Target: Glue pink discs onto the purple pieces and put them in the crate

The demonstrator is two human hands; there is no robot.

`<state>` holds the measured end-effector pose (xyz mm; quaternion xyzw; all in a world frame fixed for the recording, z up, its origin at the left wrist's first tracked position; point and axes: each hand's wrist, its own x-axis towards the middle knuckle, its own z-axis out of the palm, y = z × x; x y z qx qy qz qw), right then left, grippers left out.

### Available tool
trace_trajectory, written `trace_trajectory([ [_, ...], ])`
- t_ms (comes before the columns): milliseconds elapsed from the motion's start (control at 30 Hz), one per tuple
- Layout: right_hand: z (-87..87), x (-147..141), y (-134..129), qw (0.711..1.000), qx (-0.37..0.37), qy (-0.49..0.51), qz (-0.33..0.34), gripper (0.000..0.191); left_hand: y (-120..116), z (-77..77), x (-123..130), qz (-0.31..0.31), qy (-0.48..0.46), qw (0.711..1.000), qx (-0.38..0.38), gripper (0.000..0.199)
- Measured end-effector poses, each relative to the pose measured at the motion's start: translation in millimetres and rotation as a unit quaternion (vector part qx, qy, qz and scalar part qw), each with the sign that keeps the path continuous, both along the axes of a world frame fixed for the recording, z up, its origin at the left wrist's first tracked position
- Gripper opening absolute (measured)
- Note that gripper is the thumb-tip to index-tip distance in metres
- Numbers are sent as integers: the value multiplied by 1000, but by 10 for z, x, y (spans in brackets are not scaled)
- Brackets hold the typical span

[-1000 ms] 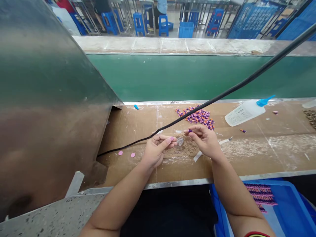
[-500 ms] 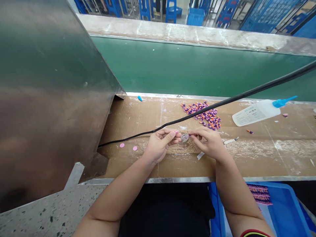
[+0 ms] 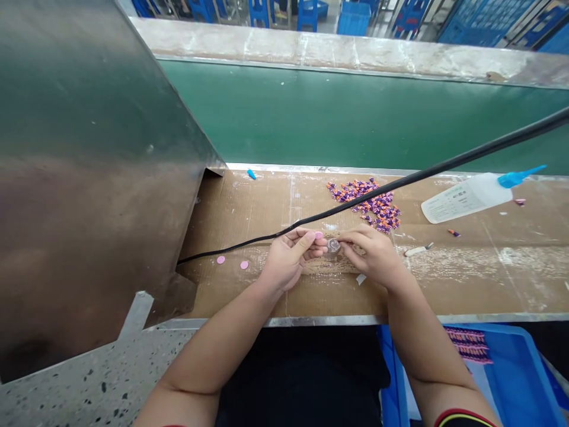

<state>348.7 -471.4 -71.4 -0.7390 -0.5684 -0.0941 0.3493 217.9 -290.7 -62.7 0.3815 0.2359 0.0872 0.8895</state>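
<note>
My left hand (image 3: 291, 258) pinches a small pink disc (image 3: 319, 235) between thumb and forefinger. Its lower fingers reach the edge of a small clear round dish (image 3: 333, 245); whether they grip it I cannot tell. From the other side my right hand (image 3: 371, 252) is closed in a pinch, fingertips at the dish's rim. A small purple piece showed at those fingertips a moment ago; now it is mostly hidden. Beyond the right hand lies a pile of small purple and orange cone-like pieces (image 3: 382, 207). Two more pink discs, one of them the nearer disc (image 3: 244, 265), lie to the left.
A black cable (image 3: 422, 175) crosses above the cardboard-covered bench (image 3: 249, 296). To the right are a white squeeze bottle (image 3: 466, 198) with blue nozzle and a small white tool (image 3: 418, 251). A metal housing (image 3: 102, 178) stands left; a blue bin (image 3: 515, 379) sits below the bench.
My right fingertips have shifted slightly toward the dish, and the purple piece at them shows less. The pink disc in my left hand faces the camera more. The view has shifted slightly.
</note>
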Motion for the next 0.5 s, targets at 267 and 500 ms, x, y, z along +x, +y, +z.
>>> trace_trajectory([
  [267, 173, -350, 43, 978, 97, -24, -181, 13, -34, 81, 12, 28, 21, 999, -10, 59],
  [500, 16, -974, 308, 905, 280, 241, -210, 9, -99, 46, 25, 43, 8, 999, -11, 54],
])
